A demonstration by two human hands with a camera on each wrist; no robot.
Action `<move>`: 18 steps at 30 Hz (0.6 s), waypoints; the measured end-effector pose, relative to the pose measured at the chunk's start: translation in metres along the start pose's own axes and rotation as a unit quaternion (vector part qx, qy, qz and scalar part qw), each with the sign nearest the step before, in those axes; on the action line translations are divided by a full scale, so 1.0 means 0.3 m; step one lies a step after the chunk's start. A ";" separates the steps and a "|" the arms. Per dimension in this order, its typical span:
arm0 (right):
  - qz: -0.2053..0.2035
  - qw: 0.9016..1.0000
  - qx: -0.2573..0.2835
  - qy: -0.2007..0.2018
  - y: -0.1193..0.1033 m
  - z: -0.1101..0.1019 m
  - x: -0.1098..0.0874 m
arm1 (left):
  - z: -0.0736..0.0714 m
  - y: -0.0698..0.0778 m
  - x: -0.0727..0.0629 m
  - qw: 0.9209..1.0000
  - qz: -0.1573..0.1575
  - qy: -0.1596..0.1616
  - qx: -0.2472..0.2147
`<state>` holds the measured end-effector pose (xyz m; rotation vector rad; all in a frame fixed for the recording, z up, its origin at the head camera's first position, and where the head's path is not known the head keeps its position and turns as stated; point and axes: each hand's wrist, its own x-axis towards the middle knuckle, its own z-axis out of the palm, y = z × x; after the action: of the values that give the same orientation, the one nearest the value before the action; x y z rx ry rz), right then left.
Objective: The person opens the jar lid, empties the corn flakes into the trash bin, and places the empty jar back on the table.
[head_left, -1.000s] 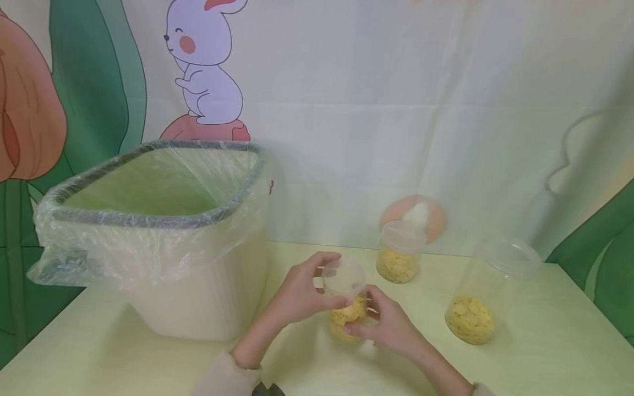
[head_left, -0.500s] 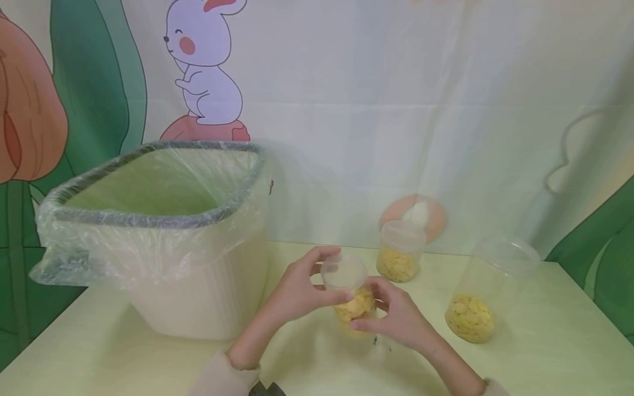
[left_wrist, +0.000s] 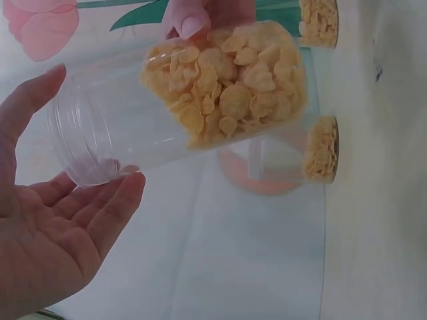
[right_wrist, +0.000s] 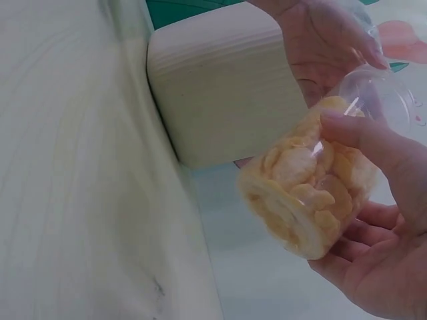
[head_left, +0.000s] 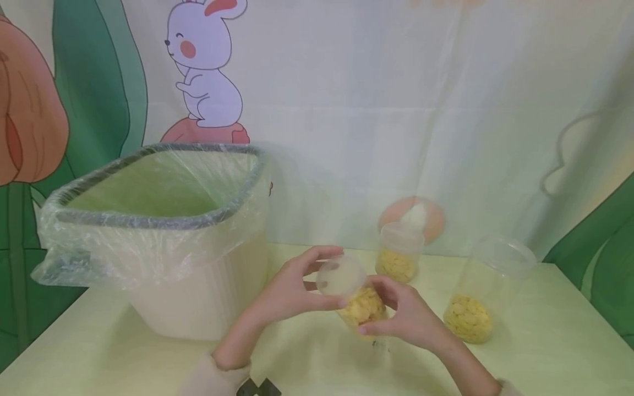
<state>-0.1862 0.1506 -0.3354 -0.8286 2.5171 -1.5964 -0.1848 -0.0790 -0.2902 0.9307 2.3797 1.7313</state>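
Note:
A clear plastic jar point(head_left: 365, 306), partly filled with yellow cornflakes point(left_wrist: 230, 83), is held up in front of me, leaning with its top to the left. My left hand point(head_left: 289, 289) grips it around the clear lid end, thumb on one side and fingers on the other. Lower down, my right hand point(head_left: 411, 316) holds the jar's body between thumb and fingers. In the right wrist view the jar's base point(right_wrist: 283, 223) is off the table, and the flakes lie slanted inside. Part of the rim is hidden behind the left fingers.
A lined bin point(head_left: 198, 302) with a grey rim stands to the left on the pale table point(head_left: 124, 363). Behind my right hand is a small jar of flakes point(head_left: 398, 264); a taller one point(head_left: 468, 319) stands further right. A printed curtain point(head_left: 322, 110) hangs behind.
The jar has tilted more, its base swinging right and its top leaning left. My right hand has moved slightly right with it, while the left hand keeps its grip at the top.

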 end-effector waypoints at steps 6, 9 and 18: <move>-0.007 0.999 0.008 -0.032 -0.026 -0.014 -0.007 | -0.025 0.013 -0.012 0.999 0.008 -0.042 -0.026; -0.010 0.999 0.017 -0.048 -0.039 -0.023 -0.009 | -0.038 0.015 -0.017 0.997 0.016 -0.061 -0.046; -0.031 0.995 0.048 -0.077 -0.053 -0.044 -0.020 | -0.050 0.021 -0.021 0.992 0.045 -0.092 -0.076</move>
<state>-0.1787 0.1590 -0.3172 -0.9866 2.3131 -1.5885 -0.1827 -0.0935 -0.2808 1.1363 2.0908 1.7436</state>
